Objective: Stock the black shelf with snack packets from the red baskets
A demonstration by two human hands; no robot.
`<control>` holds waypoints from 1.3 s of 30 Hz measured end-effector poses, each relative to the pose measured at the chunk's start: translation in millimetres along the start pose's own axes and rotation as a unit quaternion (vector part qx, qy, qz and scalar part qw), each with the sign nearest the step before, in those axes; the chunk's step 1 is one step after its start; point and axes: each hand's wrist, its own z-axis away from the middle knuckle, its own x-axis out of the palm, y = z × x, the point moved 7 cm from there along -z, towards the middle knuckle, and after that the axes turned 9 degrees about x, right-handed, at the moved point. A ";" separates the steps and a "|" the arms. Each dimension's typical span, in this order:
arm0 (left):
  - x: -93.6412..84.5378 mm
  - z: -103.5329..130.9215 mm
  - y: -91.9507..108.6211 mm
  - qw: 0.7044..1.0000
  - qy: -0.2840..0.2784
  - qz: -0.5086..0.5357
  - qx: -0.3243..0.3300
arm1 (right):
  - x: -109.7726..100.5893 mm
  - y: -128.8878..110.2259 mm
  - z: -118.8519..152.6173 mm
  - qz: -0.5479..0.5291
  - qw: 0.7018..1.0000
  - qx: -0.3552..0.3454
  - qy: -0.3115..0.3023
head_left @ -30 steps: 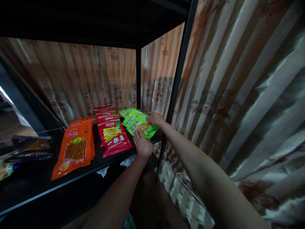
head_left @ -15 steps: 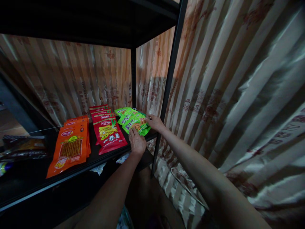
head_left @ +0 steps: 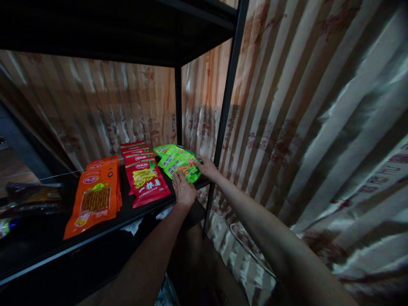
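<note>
Several green snack packets (head_left: 174, 160) lie overlapping in a fanned row at the right end of the black shelf. My left hand (head_left: 185, 190) rests at the near edge of the front packet, fingers stretched out against it. At the packets' right edge, my right hand (head_left: 207, 167) has its thumb and fingers closed on the side of a green packet. Just left of my left hand are overlapping red snack packets (head_left: 145, 176), laid in a row going back.
Orange snack packets (head_left: 95, 193) overlap further left, beyond the red ones. A dark shiny packet (head_left: 38, 197) lies at the far left. The rack's front post (head_left: 225, 114) rises beside my right hand, with a striped curtain (head_left: 287, 106) behind. Another black shelf (head_left: 127, 25) hangs overhead.
Both hands stay almost where they were on the green packets. The view has shifted very slightly; the packets keep their layout.
</note>
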 end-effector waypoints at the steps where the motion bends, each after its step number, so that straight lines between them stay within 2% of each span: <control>1: 0.1 0.3 -0.4 1.000 0.001 -0.001 -0.002 | -0.1 0.8 0.3 -0.005 1.000 0.001 -0.001; 10: 1.3 -1.5 -5.0 1.000 0.006 0.010 -0.008 | 1.3 -4.1 5.3 0.020 1.000 -0.005 -0.005; 17: 1.4 -2.5 -1.3 1.000 -0.012 -0.022 -0.009 | 1.6 -3.5 2.7 0.008 0.999 0.041 -0.013; 25: -3.5 -6.7 0.8 0.999 -0.010 -0.051 -0.007 | -4.7 -17.7 -27.3 0.088 0.996 0.034 0.002; 33: 1.4 -5.1 -6.4 0.999 0.020 -0.045 0.003 | 3.4 -43.8 -61.0 0.172 0.984 -0.012 -0.050; 39: 3.6 -3.6 -4.4 0.999 0.016 -0.036 0.016 | 15.6 -44.9 -69.7 0.181 0.980 -0.027 -0.080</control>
